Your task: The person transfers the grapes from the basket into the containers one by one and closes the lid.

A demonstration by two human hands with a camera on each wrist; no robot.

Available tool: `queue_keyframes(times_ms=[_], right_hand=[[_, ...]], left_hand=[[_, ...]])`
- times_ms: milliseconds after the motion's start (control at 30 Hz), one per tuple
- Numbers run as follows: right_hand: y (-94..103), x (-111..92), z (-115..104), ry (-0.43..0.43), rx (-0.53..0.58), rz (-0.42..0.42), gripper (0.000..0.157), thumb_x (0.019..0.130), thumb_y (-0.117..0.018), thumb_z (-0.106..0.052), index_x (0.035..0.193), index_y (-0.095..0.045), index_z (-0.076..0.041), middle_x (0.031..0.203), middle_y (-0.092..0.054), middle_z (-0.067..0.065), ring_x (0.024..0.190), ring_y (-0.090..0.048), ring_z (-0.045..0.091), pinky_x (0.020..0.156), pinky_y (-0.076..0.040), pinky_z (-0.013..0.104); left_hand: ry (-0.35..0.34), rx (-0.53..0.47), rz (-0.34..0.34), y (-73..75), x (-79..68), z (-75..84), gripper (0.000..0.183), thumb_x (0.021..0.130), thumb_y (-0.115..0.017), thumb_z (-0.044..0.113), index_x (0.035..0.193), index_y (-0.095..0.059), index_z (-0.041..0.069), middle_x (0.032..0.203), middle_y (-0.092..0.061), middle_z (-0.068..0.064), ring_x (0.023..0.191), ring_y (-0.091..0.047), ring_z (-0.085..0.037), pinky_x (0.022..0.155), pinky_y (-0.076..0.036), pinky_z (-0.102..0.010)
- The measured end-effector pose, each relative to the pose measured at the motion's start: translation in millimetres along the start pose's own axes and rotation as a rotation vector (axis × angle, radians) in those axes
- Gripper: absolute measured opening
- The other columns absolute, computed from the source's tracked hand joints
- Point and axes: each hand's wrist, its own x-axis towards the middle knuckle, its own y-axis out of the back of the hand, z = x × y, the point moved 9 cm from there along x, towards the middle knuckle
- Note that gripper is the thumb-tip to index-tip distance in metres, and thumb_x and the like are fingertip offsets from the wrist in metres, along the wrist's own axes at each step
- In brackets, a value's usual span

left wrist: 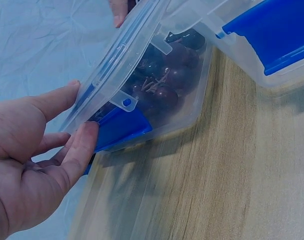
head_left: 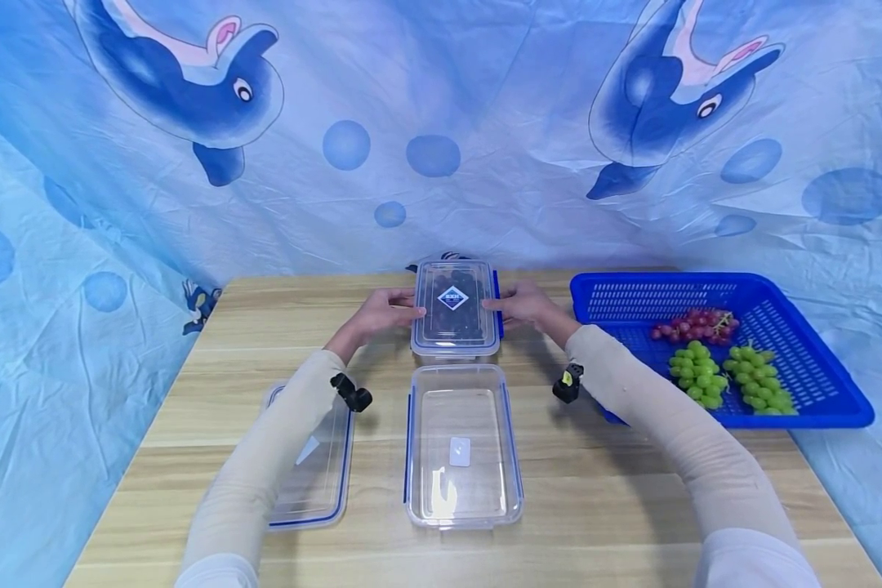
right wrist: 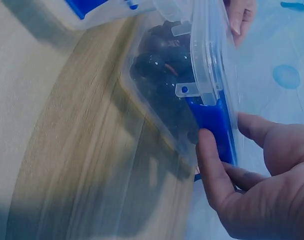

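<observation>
A clear lidded food container (head_left: 452, 333) with a blue-and-white diamond label stands at the far side of the table. Dark grapes (left wrist: 167, 92) show through its wall. My left hand (head_left: 384, 313) grips its left side, thumb on the lid edge and fingers by a blue side latch (left wrist: 122, 127). From the right, my right hand (head_left: 532, 305) holds the opposite side, with the thumb at the lid and fingertips against the other blue latch (right wrist: 214, 127). Whether either latch is fully snapped down I cannot tell.
An uncovered clear container (head_left: 478, 416) stands just in front of the lidded one. A loose lid (head_left: 323, 469) lies at the left, partly under my left forearm. To the right is a blue basket (head_left: 826, 376) with red grapes (head_left: 698, 325) and two green bunches (head_left: 763, 380).
</observation>
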Motion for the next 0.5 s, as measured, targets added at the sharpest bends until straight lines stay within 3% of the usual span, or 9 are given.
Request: queue_keyframes(times_ms=[167, 300, 500], right_hand=[[3.7, 0.4, -7.1, 0.049, -0.101, 0.078, 0.054, 0.093, -0.077, -0.018, 0.131, -0.059, 0.014, 0.114, -0.07, 0.032, 0.092, -0.075, 0.039, 0.08, -0.064, 0.046], [4.1, -0.8, -13.2, 0.081, -0.191, 0.11, 0.047, 0.092, -0.078, -0.018, 0.124, -0.064, 0.014, 0.105, -0.072, 0.031, 0.078, -0.077, 0.033, 0.081, -0.064, 0.049], [3.3, -4.6, -20.1, 0.117, -0.305, 0.14, 0.039, 0.094, -0.075, -0.02, 0.115, -0.07, 0.012, 0.098, -0.075, 0.027, 0.072, -0.077, 0.029, 0.08, -0.064, 0.049]], left_hand=[[-0.004, 0.009, 0.006, 0.0, 0.3, -0.8, 0.064, 0.093, -0.077, 0.012, 0.148, -0.049, -0.003, 0.136, -0.06, -0.027, 0.103, -0.071, -0.03, 0.101, -0.056, -0.052], [-0.008, 0.012, 0.007, 0.0, 1.2, -2.3, 0.063, 0.092, -0.077, 0.012, 0.147, -0.05, -0.003, 0.135, -0.061, -0.026, 0.105, -0.071, -0.03, 0.1, -0.057, -0.05], [-0.006, 0.011, 0.013, 0.6, 0.2, -0.6, 0.063, 0.092, -0.078, 0.012, 0.147, -0.05, -0.003, 0.135, -0.061, -0.026, 0.103, -0.071, -0.029, 0.1, -0.057, -0.049]])
